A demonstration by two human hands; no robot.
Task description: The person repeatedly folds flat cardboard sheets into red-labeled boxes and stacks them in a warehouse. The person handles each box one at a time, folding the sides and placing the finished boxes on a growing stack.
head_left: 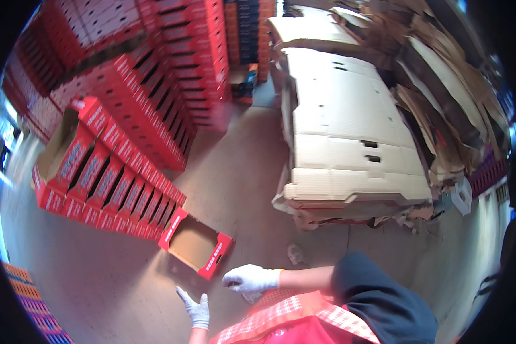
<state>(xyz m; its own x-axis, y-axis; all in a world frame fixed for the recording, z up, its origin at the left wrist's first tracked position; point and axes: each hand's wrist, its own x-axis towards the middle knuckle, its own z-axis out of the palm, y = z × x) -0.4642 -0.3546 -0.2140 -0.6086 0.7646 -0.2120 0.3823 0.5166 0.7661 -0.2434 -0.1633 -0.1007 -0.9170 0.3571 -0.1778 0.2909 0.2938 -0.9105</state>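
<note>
A shallow open-topped cardboard tray (215, 254) with red printed sides and a plain brown inside sits low in front of me, at the near end of a row of stacked red trays (106, 186). My right hand (252, 279), in a whitish work glove, is just right of the tray's near corner. Its fingers are loosely curled, and I see nothing in them. My left hand (196, 309), gloved too, is below the tray with thumb and fingers spread, holding nothing. Neither hand appears to touch the tray.
Tall stacks of red trays (183, 63) rise at the far left. A big pile of flat cream cardboard sheets (344, 114) stands ahead right, with crumpled brown cardboard (436, 109) beyond it. Orange and purple stacked trays (34, 304) are at lower left. A small pale scrap (295, 254) lies on the concrete floor (235, 172).
</note>
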